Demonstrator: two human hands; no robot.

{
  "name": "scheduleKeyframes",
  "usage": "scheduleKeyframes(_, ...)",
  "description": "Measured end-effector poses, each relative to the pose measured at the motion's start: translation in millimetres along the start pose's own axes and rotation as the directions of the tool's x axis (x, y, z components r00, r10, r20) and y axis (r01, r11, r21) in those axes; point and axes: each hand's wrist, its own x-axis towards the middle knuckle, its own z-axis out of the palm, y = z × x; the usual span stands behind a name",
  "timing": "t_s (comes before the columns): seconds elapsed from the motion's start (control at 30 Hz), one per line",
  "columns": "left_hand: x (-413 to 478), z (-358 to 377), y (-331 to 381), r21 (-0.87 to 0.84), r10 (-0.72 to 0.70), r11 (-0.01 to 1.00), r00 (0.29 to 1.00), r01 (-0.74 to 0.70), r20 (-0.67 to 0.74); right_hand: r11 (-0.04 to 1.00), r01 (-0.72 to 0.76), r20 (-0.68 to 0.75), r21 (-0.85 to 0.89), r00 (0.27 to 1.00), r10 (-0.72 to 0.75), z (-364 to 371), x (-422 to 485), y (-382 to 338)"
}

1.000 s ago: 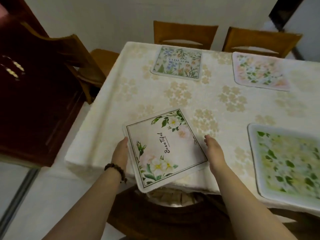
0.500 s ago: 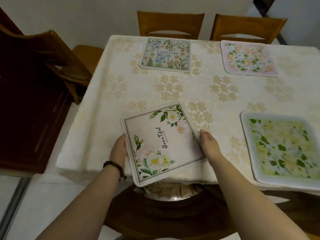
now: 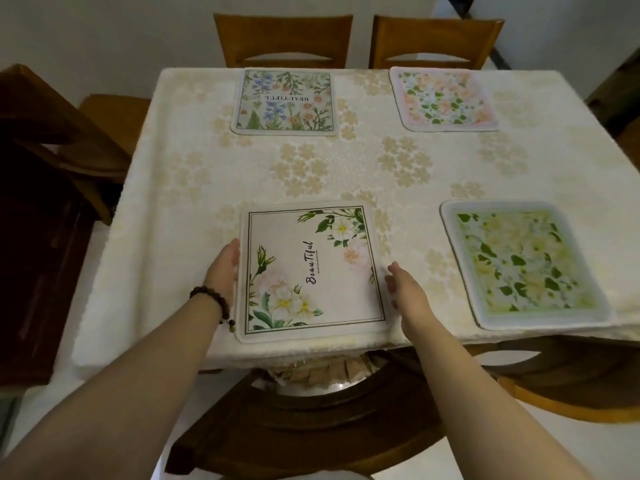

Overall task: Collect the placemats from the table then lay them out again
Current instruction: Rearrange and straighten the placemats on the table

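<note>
White floral placemat (image 3: 311,271) lies flat at the near edge of the table (image 3: 180,202), squarely between the hands; left hand (image 3: 225,268) touches its left side, right hand (image 3: 405,289) just beside its right; fingers straight, gripping nothing.

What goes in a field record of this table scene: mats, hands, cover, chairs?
Mats: four, lying flat and apart on the tablecloth
Near left: white-rose mat
Near right: green mat
Far left: blue-flower mat
Far right: pink mat
Left hand: open, at the white-rose mat's left edge
Right hand: open, beside its right edge
Seating: two chairs at the far side
</note>
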Motion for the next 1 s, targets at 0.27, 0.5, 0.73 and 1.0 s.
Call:
scheduleKeyframes(0.27,23,11,27,0.059,-0.029,0.998,0.995,0.023,0.091,0.978,-0.119,0.039,0.171,0.993,0.114,6,-15,7)
scheduleKeyframes(0.5,-16,4,14,0.006,0.059,0.998,0.997,-0.059,-0.057,0.998,0.009,-0.024,0.07,1.0,-0.008,-3,-13,8)
scheduleKeyframes(0.73,-93,10,-41,-0.114,-0.242,0.964,0.97,0.239,-0.011,0.999,0.037,0.011,0.006,0.999,-0.037,3,-14,3)
scheduleKeyframes(1.0,-102,11,-51,-0.277,-0.294,0.914,0.954,0.297,0.054,0.998,0.058,0.015,-0.032,0.998,-0.057,21,-23,6)
